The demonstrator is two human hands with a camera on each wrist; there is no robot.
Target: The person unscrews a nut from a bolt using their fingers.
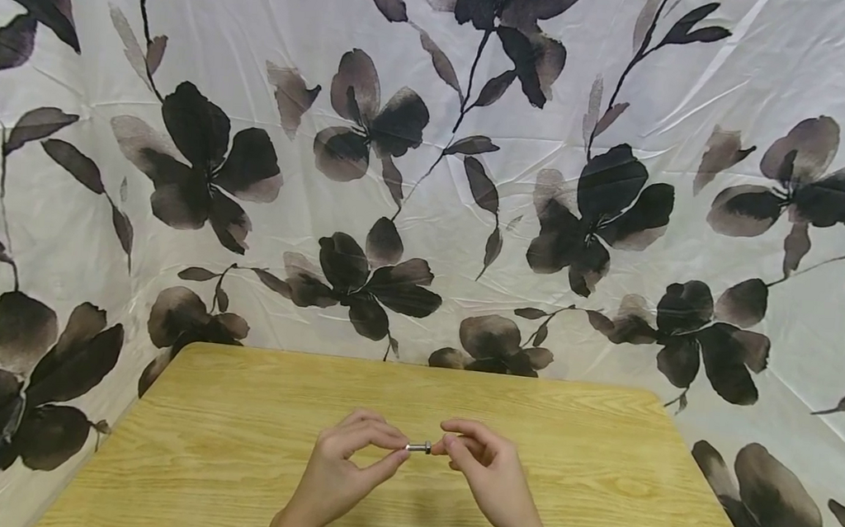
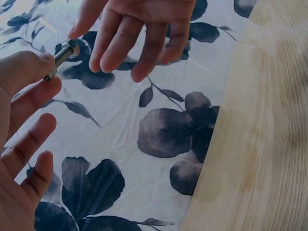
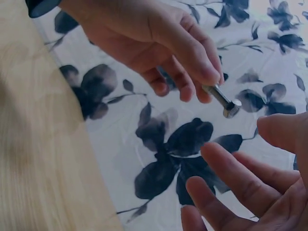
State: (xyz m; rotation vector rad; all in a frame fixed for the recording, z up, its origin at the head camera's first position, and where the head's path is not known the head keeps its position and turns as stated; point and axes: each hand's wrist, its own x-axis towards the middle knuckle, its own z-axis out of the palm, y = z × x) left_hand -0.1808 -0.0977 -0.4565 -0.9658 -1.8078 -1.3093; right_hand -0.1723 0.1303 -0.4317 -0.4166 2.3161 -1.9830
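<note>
A small silver bolt point(image 1: 419, 447) is held above the table, pinched at one end between the thumb and index fingertip of my left hand point(image 1: 351, 455). Its hex head point(image 3: 232, 109) points toward my right hand point(image 1: 484, 467). In the left wrist view, a wider metal piece, perhaps a nut, shows by the left fingertips point(image 2: 48, 57); the fingers partly hide it. My right hand holds nothing, its fingers loosely bent. The right wrist view shows a gap between its thumb and the bolt head.
Below both hands lies a yellow wood-grain table point(image 1: 232, 414). White cloth with dark flowers point(image 1: 367, 209) hangs behind the table and along its sides. A dark band point(image 3: 42, 6) sits on the left wrist.
</note>
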